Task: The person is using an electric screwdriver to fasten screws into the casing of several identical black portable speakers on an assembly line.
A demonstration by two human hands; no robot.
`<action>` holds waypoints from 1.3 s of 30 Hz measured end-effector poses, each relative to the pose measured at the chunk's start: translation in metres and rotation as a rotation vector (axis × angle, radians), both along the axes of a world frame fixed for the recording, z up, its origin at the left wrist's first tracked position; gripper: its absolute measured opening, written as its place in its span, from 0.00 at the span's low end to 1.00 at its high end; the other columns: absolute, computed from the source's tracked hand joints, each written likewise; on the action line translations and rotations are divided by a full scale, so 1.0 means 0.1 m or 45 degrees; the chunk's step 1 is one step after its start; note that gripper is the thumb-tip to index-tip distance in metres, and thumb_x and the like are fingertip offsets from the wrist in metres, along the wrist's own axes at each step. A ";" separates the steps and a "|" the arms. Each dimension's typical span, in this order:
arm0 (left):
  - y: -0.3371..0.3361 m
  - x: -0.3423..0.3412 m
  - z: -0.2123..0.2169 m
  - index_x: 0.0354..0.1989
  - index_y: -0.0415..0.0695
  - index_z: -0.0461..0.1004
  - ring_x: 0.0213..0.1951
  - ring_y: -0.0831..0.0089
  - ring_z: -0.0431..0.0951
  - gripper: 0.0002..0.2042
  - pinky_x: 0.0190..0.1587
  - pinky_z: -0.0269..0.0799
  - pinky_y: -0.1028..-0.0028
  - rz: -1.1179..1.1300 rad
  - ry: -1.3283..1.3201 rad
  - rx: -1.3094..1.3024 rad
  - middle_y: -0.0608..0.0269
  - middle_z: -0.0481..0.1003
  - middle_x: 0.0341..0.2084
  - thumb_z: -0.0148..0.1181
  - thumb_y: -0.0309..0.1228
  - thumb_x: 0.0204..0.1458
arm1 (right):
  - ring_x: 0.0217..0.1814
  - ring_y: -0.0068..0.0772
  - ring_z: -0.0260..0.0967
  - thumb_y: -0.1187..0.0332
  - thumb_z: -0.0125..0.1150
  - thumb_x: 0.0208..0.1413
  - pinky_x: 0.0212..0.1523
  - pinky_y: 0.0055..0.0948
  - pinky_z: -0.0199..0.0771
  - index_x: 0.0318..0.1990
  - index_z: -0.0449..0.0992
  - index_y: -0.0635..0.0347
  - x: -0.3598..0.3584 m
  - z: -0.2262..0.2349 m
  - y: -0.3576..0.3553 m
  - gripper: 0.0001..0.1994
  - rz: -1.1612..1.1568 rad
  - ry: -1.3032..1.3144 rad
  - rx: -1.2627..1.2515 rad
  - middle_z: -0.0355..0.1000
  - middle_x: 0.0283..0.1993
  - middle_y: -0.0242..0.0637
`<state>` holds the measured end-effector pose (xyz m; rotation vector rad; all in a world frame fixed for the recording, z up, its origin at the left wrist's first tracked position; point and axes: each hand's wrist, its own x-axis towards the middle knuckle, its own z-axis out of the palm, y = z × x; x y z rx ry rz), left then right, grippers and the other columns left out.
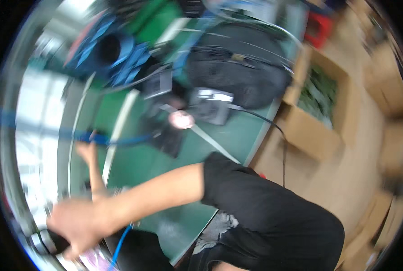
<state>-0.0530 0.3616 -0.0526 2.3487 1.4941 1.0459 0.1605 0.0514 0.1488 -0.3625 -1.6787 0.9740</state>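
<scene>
Motion smears much of the picture. From the lower right my right arm, in a black short sleeve, reaches across to the left. Its hand, my right hand [79,221], is closed around the dark end of a black-and-silver cylinder [42,241]. Behind that wrist another forearm rises; my left hand [86,150] ends it, small and farther off. Its fingers close on a long blue strip [128,140], possibly a hose or strap, that runs across the bench. Near the strip's right end lies a dark flat piece [170,142]. What the cylinder belongs to cannot be made out.
The green bench [237,135] carries a black mesh bag [237,63], a grey box-shaped device [210,106] with a black cable [274,124], a bright round spot [182,119] and a blue bundle [129,47]. Right of it stand an open carton [316,137] with green contents and a red stool-like object [318,29].
</scene>
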 end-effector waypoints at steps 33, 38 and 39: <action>-0.97 -1.51 0.27 0.60 0.42 0.63 0.59 0.48 0.60 0.38 0.61 0.57 0.58 0.514 1.307 -0.109 0.48 0.63 0.59 0.71 0.32 0.35 | 0.27 0.60 0.73 0.55 0.71 0.34 0.34 0.44 0.77 0.28 0.71 0.74 0.11 -0.01 0.03 0.26 -0.290 -0.003 0.091 0.72 0.22 0.57; -1.76 -1.06 0.58 0.58 0.39 0.63 0.56 0.46 0.64 0.37 0.59 0.61 0.59 0.533 1.022 0.052 0.43 0.64 0.56 0.70 0.30 0.34 | 0.28 0.59 0.75 0.50 0.72 0.31 0.33 0.43 0.77 0.25 0.74 0.75 0.17 -0.04 0.11 0.29 -0.388 -0.191 0.137 0.73 0.22 0.58; -1.99 -0.91 0.66 0.58 0.39 0.63 0.55 0.45 0.65 0.37 0.58 0.62 0.59 0.530 0.957 0.096 0.43 0.65 0.56 0.70 0.29 0.34 | 0.28 0.58 0.75 0.50 0.72 0.31 0.33 0.41 0.77 0.26 0.75 0.74 0.16 -0.07 0.14 0.29 -0.368 -0.084 0.143 0.73 0.22 0.56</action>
